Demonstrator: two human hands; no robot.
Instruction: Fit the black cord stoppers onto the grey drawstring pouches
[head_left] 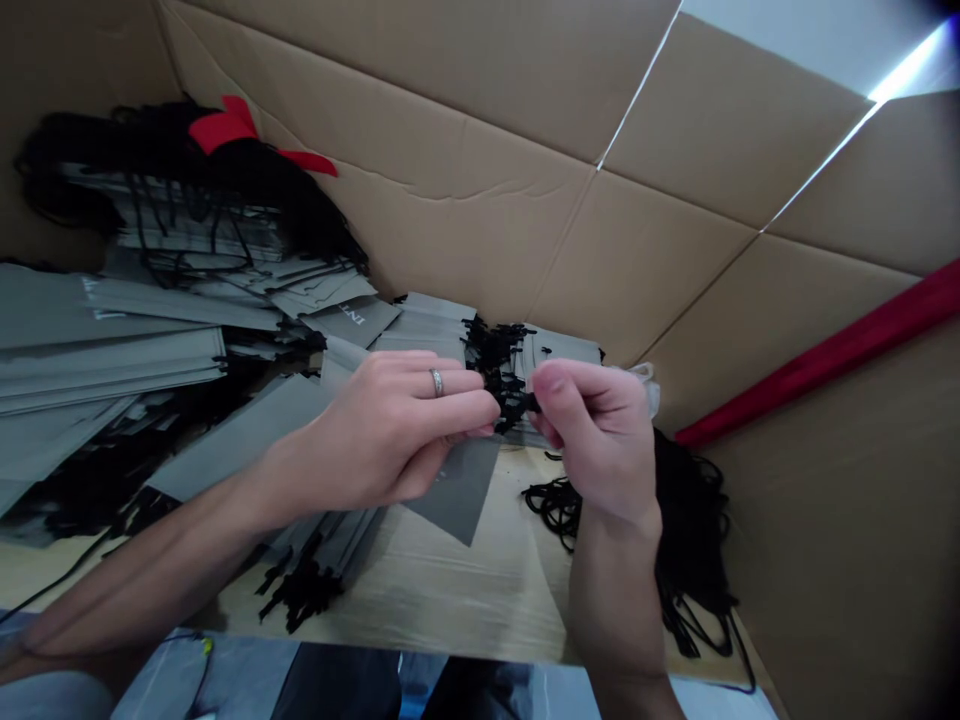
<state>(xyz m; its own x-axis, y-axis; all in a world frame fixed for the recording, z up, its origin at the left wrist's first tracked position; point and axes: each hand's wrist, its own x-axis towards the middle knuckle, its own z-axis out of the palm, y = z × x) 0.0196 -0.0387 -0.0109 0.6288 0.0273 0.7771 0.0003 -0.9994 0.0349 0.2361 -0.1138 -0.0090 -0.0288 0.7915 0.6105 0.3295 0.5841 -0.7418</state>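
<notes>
Over the middle of the table, my left hand (412, 420), with a ring on one finger, is closed on a flat grey paper bag (461, 495) that hangs below its fingers. My right hand (600, 430) is a little to the right, its thumb and fingers pinched on the end of a black cord (531, 403). The fingertips of both hands face each other with a small gap. What lies inside the left hand's grip is partly hidden.
Stacks of grey bags (135, 350) with black cords fill the left side. More bags (442, 318) lie by the cardboard wall (480, 170). A bundle of black cords (690, 530) is right of my right wrist. A red strip (825, 355) runs along the right wall.
</notes>
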